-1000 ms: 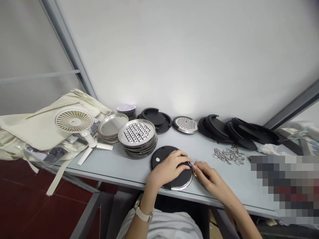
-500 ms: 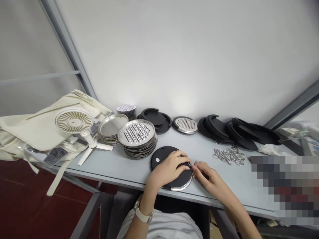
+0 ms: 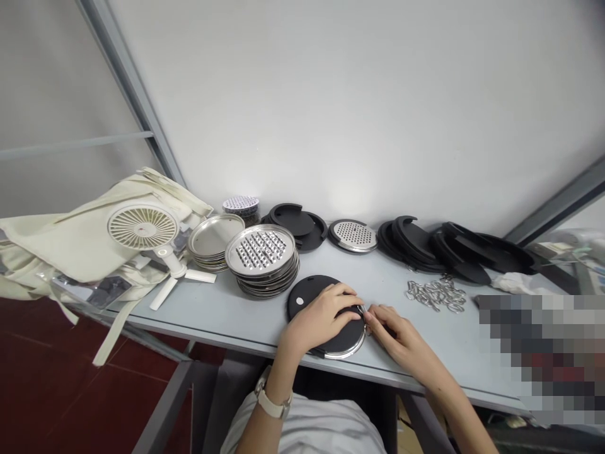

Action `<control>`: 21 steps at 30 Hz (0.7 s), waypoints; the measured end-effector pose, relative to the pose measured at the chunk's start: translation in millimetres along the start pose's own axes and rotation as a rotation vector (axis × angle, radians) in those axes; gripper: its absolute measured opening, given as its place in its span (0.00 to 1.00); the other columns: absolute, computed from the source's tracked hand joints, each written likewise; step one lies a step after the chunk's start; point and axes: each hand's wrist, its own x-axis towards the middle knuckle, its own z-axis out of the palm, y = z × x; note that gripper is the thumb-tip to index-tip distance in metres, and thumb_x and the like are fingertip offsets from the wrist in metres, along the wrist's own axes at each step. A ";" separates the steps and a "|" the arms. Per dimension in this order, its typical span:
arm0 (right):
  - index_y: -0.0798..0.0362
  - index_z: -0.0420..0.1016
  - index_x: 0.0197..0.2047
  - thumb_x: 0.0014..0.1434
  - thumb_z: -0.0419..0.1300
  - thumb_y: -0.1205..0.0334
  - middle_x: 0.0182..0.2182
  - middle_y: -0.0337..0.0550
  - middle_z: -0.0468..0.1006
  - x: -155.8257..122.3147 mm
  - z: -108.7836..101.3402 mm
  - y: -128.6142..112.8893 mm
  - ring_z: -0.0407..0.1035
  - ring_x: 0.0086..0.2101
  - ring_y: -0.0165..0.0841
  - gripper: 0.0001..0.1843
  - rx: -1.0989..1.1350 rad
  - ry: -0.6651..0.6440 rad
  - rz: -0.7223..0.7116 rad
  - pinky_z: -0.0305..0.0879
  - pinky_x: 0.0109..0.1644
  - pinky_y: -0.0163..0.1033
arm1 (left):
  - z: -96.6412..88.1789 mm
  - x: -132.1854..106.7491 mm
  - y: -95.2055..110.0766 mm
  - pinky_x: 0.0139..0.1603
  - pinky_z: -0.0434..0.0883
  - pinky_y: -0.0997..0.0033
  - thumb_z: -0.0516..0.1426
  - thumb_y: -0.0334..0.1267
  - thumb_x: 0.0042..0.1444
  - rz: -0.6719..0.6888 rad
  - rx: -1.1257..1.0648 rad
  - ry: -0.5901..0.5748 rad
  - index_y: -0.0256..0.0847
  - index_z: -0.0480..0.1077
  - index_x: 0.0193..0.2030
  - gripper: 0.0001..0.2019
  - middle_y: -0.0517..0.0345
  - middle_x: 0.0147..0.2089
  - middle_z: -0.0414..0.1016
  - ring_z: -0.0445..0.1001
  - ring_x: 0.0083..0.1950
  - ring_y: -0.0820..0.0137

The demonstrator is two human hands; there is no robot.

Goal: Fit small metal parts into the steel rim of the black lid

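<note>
A round black grater holder (image 3: pixel 309 291) with a shiny metal rim along its near right edge lies flat near the front of the table. My left hand (image 3: pixel 324 316) rests across it, thumb and fingers closing on its right edge. There, my right hand (image 3: pixel 393 331) is closed in a pinch on a small metal loop (image 3: pixel 363 309), mostly hidden by the fingertips. Whether the loop passes through the holder, I cannot tell. Similar loose metal loops (image 3: pixel 435 294) lie heaped to the right of my right hand.
On the left stand stacked round metal grater plates (image 3: pixel 259 251), plain metal discs (image 3: pixel 216 234), a white fan (image 3: pixel 143 228) and a cream bag (image 3: pixel 80 243). Along the wall lie black holders (image 3: pixel 418 243) and a holder with a perforated plate (image 3: pixel 353 236). A blurred patch covers the right.
Both hands stay at the holder's right edge with almost the same grip. The whole view has shifted very slightly; the metal loop between the fingertips shows a little more.
</note>
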 end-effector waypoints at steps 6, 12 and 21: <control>0.50 0.60 0.27 0.70 0.44 0.53 0.25 0.38 0.68 -0.4 -0.2 0.2 0.63 0.31 0.35 0.19 -0.017 0.006 -0.014 0.59 0.39 0.40 | -0.4 -0.3 -0.2 0.61 0.63 0.67 0.54 0.34 0.63 -0.001 -0.017 0.002 0.42 0.72 0.52 0.13 0.55 0.53 0.70 0.67 0.56 0.67; 0.49 0.60 0.27 0.70 0.44 0.53 0.25 0.37 0.67 0.5 -0.3 -0.6 0.63 0.31 0.36 0.20 -0.019 0.008 -0.014 0.59 0.38 0.40 | -0.4 0.5 -0.2 0.61 0.63 0.67 0.54 0.33 0.63 -0.001 -0.011 0.002 0.42 0.72 0.52 0.13 0.55 0.53 0.70 0.67 0.56 0.67; 0.50 0.61 0.28 0.70 0.44 0.53 0.25 0.37 0.67 1.0 0.6 1.0 0.62 0.31 0.35 0.20 -0.016 0.009 -0.018 0.59 0.39 0.40 | -2.1 1.7 3.3 0.58 0.64 0.65 0.53 0.31 0.62 0.021 0.008 -0.008 0.42 0.72 0.51 0.13 0.55 0.51 0.74 0.69 0.54 0.67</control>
